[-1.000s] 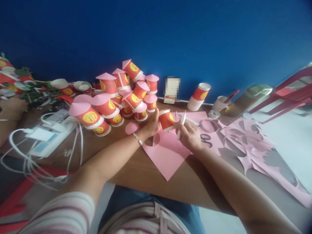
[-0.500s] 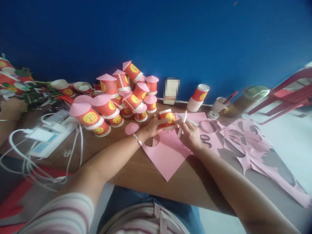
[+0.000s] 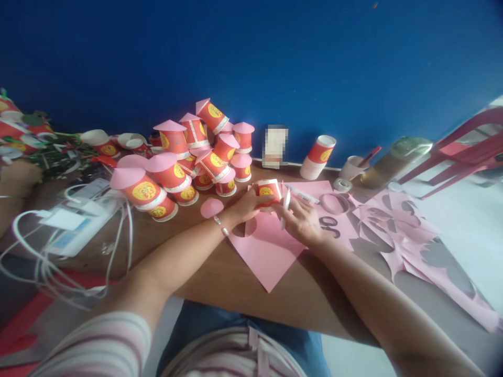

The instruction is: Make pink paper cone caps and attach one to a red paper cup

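My left hand is wrapped round a red paper cup with a yellow emblem, above the pink paper. Closed round a slim white tube, my right hand is close to the cup's right side; some fingers seem to touch the cup. What the tube contains cannot be made out. Under both hands lies a pink paper sheet with a round hole cut in it. A small pink paper cone rests on the table by my left wrist. Behind my right hand lies another whitish tube.
Left of centre, red cups with pink cone tops are piled up. Further left are a power strip with white cables and another person's arm. Scissors, a tape roll, stacked cups, and paper scraps are at right.
The white tube and my right hand have shifted slightly left, closer to the cup. The cup has turned a little in my left hand, its emblem moving left.
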### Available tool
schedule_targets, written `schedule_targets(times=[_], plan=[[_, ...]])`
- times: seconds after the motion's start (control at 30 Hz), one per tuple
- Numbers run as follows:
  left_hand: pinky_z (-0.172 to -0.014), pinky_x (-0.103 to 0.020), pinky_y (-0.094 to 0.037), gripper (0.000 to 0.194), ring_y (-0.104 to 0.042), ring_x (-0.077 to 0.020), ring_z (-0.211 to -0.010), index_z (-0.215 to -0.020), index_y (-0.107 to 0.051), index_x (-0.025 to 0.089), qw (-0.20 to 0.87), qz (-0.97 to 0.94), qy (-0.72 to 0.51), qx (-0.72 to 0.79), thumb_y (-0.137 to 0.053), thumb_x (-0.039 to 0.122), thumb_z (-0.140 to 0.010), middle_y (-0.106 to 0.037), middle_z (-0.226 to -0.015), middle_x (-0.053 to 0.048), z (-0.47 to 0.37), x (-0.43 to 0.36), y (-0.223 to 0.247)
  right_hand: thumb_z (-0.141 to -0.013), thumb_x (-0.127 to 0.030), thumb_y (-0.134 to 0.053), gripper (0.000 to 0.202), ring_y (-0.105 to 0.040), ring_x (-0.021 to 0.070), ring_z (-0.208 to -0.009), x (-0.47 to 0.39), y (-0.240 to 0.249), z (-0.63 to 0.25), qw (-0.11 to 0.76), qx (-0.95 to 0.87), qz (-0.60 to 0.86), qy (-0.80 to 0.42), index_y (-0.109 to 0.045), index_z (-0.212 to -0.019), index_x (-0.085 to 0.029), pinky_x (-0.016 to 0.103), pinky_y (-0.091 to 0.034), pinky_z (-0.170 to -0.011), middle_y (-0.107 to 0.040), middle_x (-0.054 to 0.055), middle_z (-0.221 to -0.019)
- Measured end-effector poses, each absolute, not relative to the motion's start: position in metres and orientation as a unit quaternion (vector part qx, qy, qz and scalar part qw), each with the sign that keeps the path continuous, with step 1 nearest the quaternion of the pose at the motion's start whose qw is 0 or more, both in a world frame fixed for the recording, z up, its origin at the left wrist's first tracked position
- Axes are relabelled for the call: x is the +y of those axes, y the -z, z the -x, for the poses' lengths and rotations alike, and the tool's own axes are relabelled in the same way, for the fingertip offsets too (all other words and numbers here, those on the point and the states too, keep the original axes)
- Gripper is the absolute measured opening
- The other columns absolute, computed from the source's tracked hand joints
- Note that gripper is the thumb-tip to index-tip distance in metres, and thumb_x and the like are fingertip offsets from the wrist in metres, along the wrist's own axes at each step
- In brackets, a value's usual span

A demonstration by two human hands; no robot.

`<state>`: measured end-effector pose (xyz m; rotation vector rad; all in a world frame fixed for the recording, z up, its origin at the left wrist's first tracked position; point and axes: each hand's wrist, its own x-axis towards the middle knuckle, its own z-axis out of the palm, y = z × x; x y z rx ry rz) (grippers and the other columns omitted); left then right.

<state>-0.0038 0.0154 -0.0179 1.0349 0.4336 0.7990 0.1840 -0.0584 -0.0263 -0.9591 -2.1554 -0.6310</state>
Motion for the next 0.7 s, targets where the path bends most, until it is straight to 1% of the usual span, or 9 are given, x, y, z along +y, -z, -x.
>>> schedule_targets(times=[0.1,0.2,0.33,0.43,0.57,0.7], plan=[[-0.083,-0.037,-0.055,0.035,-0.070,-0.0230,-0.093,-0.100,-0.069,0.018,0.770,-0.472,-0.388,0.182,-0.087,0.036,-0.076,-0.073,-0.093,-0.006,0.007,0.018,0.016,-0.095,-0.010,-0.058,0.026,-0.061,0.0168,-0.071,-0.057,0.029,-0.185,0.359,-0.804,0.417,0.226,-0.073,-0.112,-0.024,0.027,-0.048,-0.062,-0.068,0.005,-0.087],[-0.085,-0.037,-0.054,0.037,-0.071,-0.0250,-0.098,-0.101,-0.070,0.018,0.785,-0.461,-0.378,0.169,-0.086,0.038,-0.075,-0.073,-0.094,-0.006,0.009,0.020,0.016,-0.095,-0.008,-0.056,0.027,-0.061,0.0169,-0.071,-0.056,0.030,-0.186,0.361,-0.800,0.429,0.214,-0.074,-0.108,-0.024,0.027,-0.047,-0.062,-0.068,0.006,-0.087],[-0.086,-0.039,-0.054,0.040,-0.069,-0.0280,-0.104,-0.104,-0.069,0.018,0.784,-0.471,-0.364,0.174,-0.088,0.032,-0.072,-0.074,-0.098,-0.007,0.008,0.019,0.017,-0.095,-0.005,-0.053,0.032,-0.061,0.0166,-0.069,-0.054,0.031,-0.187,0.363,-0.813,0.396,0.222,-0.074,-0.107,-0.025,0.027,-0.049,-0.062,-0.067,0.004,-0.082],[-0.089,-0.042,-0.054,0.041,-0.068,-0.0302,-0.107,-0.102,-0.068,0.018,0.775,-0.490,-0.353,0.185,-0.091,0.029,-0.070,-0.073,-0.095,-0.008,0.006,0.018,0.019,-0.097,-0.008,-0.054,0.031,-0.061,0.0168,-0.068,-0.054,0.031,-0.187,0.358,-0.820,0.387,0.222,-0.074,-0.112,-0.027,0.028,-0.050,-0.062,-0.067,0.004,-0.082],[-0.089,-0.044,-0.053,0.033,-0.067,-0.0334,-0.109,-0.090,-0.067,0.018,0.765,-0.502,-0.355,0.190,-0.090,0.032,-0.071,-0.071,-0.089,-0.008,0.006,0.018,0.021,-0.100,-0.017,-0.059,0.028,-0.062,0.0183,-0.069,-0.057,0.025,-0.184,0.358,-0.824,0.385,0.210,-0.072,-0.123,-0.027,0.030,-0.052,-0.063,-0.067,0.005,-0.084],[-0.086,-0.044,-0.053,0.031,-0.066,-0.0362,-0.111,-0.085,-0.066,0.018,0.752,-0.510,-0.366,0.203,-0.089,0.032,-0.070,-0.070,-0.085,-0.008,0.008,0.017,0.019,-0.102,-0.023,-0.060,0.036,-0.064,0.0187,-0.073,-0.064,0.014,-0.182,0.378,-0.820,0.385,0.191,-0.065,-0.138,-0.028,0.031,-0.055,-0.064,-0.064,0.005,-0.086]])
